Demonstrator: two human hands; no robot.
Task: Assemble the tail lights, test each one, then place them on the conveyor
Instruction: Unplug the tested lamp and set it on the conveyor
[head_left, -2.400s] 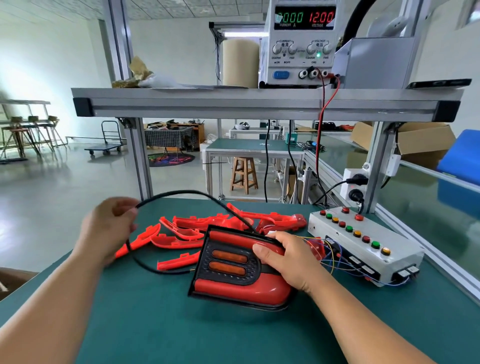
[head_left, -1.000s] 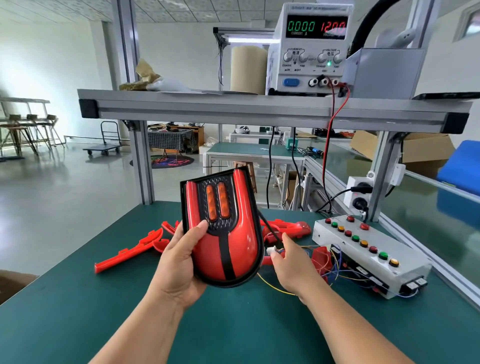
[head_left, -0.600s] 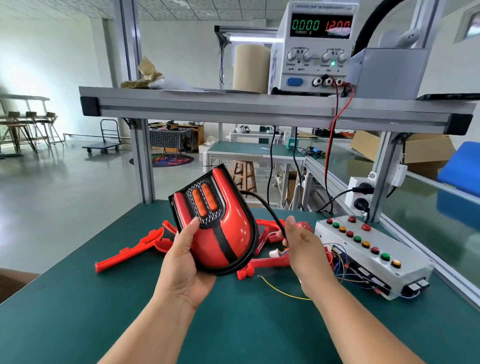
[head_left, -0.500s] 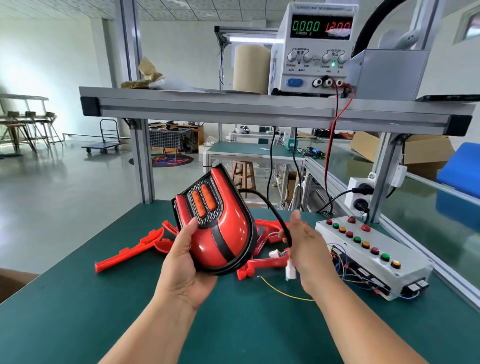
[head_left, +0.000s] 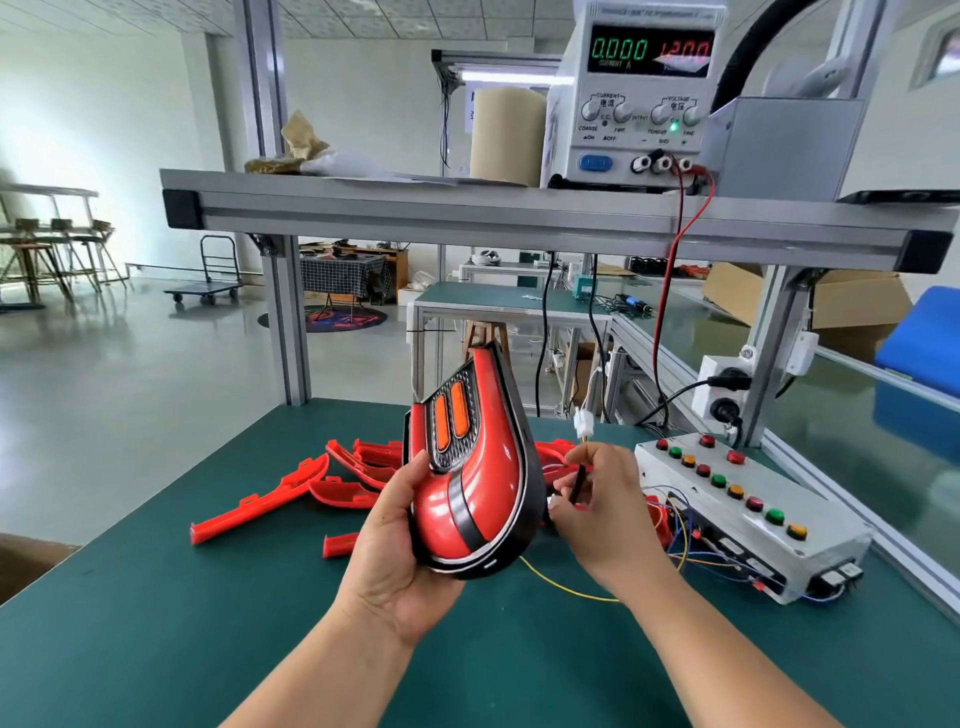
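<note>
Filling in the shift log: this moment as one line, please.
left hand: holds tail light | right hand: pinches black cable | white connector: free, above right hand

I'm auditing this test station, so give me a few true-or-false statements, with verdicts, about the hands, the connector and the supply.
1. The left hand holds the tail light off the table. True.
2. The white connector is plugged into the button box. False: it stands free above the right hand.
3. The power supply reads zero current. True.
4. The right hand is empty. False: it pinches the black cable.
</note>
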